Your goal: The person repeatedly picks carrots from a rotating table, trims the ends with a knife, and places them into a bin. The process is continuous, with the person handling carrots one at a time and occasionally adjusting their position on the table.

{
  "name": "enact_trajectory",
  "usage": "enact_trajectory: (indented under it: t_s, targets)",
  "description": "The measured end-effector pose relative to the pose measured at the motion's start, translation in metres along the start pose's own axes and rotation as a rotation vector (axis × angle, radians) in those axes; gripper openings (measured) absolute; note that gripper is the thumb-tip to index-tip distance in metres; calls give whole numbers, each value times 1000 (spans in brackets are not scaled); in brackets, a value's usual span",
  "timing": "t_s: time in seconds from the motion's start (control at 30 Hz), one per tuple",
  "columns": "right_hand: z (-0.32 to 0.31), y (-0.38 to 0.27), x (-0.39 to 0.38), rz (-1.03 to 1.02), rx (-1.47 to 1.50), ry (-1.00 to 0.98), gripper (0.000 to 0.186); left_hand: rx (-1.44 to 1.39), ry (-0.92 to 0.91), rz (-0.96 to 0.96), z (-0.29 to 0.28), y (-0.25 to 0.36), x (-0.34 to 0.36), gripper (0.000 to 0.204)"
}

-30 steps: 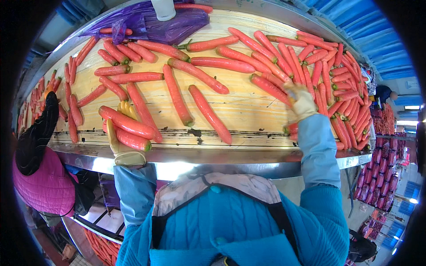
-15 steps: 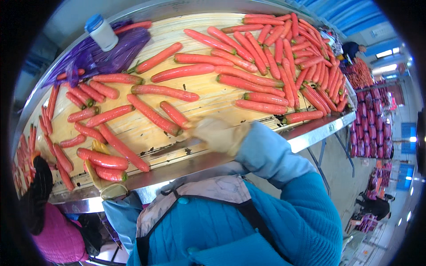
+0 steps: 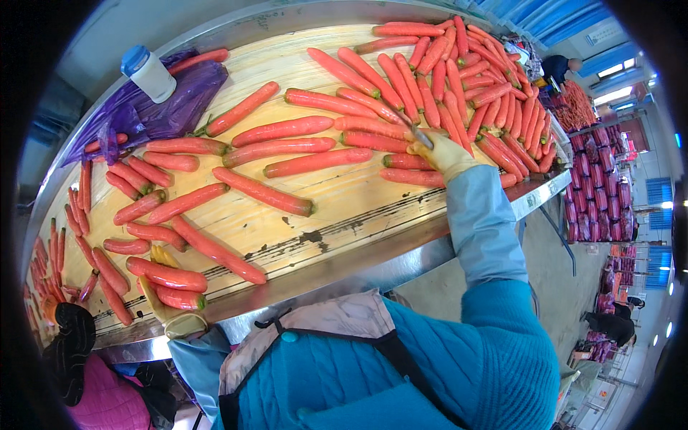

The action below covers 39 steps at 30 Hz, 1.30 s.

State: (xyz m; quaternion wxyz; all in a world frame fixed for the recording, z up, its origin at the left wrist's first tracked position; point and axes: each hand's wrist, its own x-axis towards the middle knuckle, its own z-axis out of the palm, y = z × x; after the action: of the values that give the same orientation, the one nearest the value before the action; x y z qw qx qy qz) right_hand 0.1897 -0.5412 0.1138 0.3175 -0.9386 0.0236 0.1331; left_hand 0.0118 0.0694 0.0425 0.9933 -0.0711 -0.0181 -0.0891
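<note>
At the near left edge of the table (image 3: 337,208), the gloved left hand (image 3: 168,304) closes on two carrots (image 3: 168,285). Loose carrots cover the boards to the right. At the right, the gloved right hand (image 3: 446,154) grips a knife (image 3: 418,135) among the carrot pile (image 3: 494,93).

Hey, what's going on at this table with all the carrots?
A person in yellow gloves stands at a wooden-topped sorting table spread with loose carrots. The right hand reaches into the carrot pile at the right, holding a small knife. The left hand grips a few carrots at the near left edge. A purple bag and white bottle sit at the far left.
</note>
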Motion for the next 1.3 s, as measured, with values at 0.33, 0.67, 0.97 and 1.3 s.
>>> enact_trajectory:
  t_s: [0.33, 0.67, 0.97, 1.3]
  targets:
    - [23, -23, 82, -137, -275, 207, 39, -300, 68, -115, 8, 23, -3, 34]
    - [7, 8, 57, -218, 993, 619, 42, 152, 84, 231, 15, 48, -12, 50]
    - [1, 12, 26, -208, 859, 625, 42, 913, 243, 661, 57, 27, -4, 69]
    - [42, -62, 23, -185, 597, 490, 34, 1485, 231, 773, 94, 52, 7, 89]
